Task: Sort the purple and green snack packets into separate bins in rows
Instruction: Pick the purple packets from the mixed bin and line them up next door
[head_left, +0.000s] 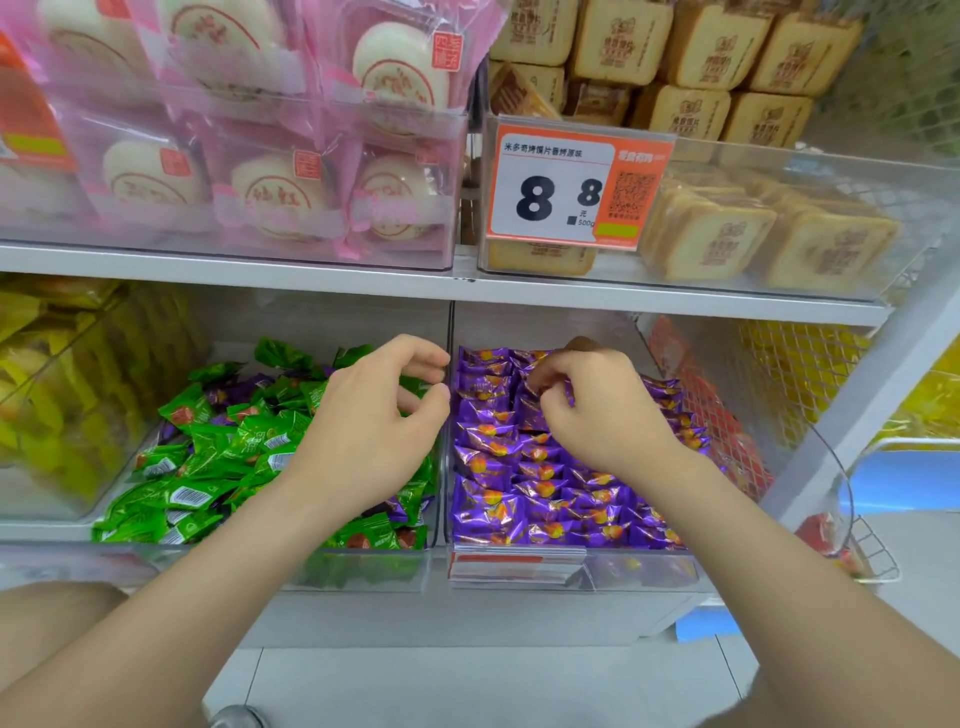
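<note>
Nearest us, the purple bin (639, 569) shows its clear front wall with a label strip (514, 564) clipped on; right behind that wall the purple packets (545, 499) lie in tidy overlapping rows running to the back; that bin looks close to done. Touching the purple bin's left wall, the green bin (363, 571) is the messy one; green packets (208, 457) are heaped any old way, with stray purple packets (402, 506) showing at its near corner by the shared wall, so there's sorting left by my reckoning.

Now the hands; the left hand (374, 421) hovers over the green bin just left of that wall, its grip loose, fingers curled round nothing I can see; the right hand (597, 410) is down among the far rows of the purple bin, its grip pinching what looks like a single packet (569, 397), though the fingers hide most of it.

The step, I'd say, is seating that packet in a back row; best to lay it flat, same way up as its neighbours, edge tucked against the next one, and let go only once it sits; this foil looks slippery, and one nudge could ripple the row; the left hand would do well to go for a purple stray next.

Above the purple bin, the shelf (623, 296); on it, a price sign (550, 182).
</note>
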